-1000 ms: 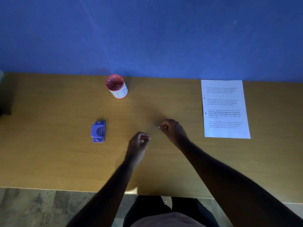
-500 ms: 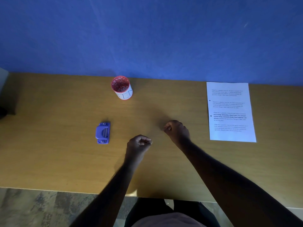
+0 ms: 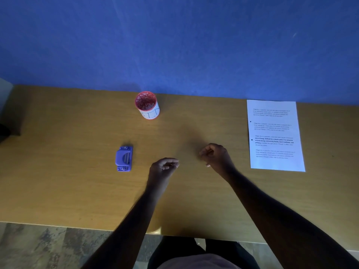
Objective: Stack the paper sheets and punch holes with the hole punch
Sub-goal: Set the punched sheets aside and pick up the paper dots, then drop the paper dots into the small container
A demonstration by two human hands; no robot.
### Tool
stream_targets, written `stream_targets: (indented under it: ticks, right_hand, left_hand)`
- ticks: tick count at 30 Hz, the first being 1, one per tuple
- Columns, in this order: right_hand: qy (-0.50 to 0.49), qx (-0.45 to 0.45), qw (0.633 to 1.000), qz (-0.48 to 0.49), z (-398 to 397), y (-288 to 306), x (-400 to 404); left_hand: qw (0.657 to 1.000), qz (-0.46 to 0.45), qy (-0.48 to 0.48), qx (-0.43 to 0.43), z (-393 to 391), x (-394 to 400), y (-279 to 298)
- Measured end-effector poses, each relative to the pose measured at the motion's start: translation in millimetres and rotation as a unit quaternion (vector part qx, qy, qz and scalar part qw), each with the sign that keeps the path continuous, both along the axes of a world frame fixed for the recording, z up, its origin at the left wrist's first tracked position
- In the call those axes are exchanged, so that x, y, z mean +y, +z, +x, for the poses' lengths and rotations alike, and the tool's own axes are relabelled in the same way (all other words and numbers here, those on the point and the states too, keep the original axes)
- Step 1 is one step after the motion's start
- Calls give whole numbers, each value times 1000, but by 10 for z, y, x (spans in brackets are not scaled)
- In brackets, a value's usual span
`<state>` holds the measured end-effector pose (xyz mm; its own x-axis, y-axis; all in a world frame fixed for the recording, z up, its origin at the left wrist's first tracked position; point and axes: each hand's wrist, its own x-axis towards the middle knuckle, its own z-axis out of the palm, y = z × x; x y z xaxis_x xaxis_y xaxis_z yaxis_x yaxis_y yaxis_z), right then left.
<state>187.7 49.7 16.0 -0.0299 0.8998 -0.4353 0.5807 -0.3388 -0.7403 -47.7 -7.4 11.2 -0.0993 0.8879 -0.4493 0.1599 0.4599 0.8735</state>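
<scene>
A white printed paper sheet (image 3: 275, 135) lies flat at the right of the wooden table, with two punched holes along its left edge. The small purple hole punch (image 3: 124, 159) sits left of centre. Between them, my left hand (image 3: 162, 168) hovers with the fingers curled and thumb against fingertips, about a hand's width right of the punch. My right hand (image 3: 216, 156) is loosely curled, palm down, left of the sheet and apart from it. Nothing visible lies in either hand.
A red-rimmed white cup (image 3: 147, 104) with pale specks inside stands near the blue wall, behind the punch. A dark object (image 3: 7, 131) sits at the table's far left edge. The table's front edge (image 3: 77, 227) runs close to my body.
A tiny white speck by my right fingertips one second ago is no longer seen. My right hand has curled and pulled back a little. The left hand stayed about where it was.
</scene>
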Motion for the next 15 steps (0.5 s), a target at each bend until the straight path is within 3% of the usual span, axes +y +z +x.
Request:
stream_targets:
  ticks: [8,15]
  right_hand:
    - [-32,67,996,51,-109,236,322]
    - [22,134,986,102,-566,556,883]
  left_hand:
    - [997,32,61,-17,-164,362,112]
    - [992,95,81,9,-456,1029,361]
